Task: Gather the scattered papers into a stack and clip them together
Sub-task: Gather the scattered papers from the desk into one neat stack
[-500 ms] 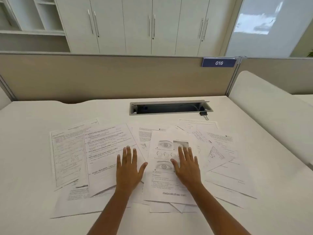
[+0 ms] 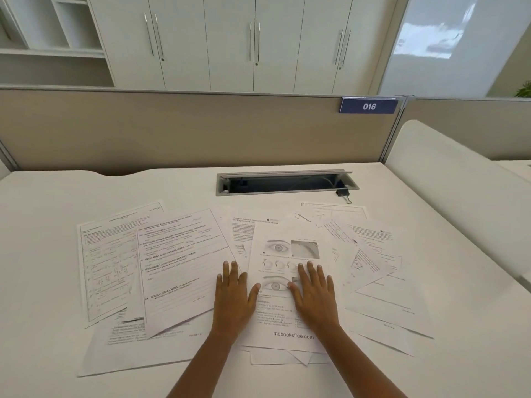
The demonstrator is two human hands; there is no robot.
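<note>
I see two hands and one black clip. The papers overlap too much for me to count them. They lie spread across the white desk, printed in black, some turned at angles. The top sheet with eye drawings sits in the middle. My left hand lies flat and open on the papers, gripping nothing. My right hand lies flat and open on the eye sheet, covering part of it. Most small print is too blurry to read. The clip sits far back, just beside the desk's cable slot.
</note>
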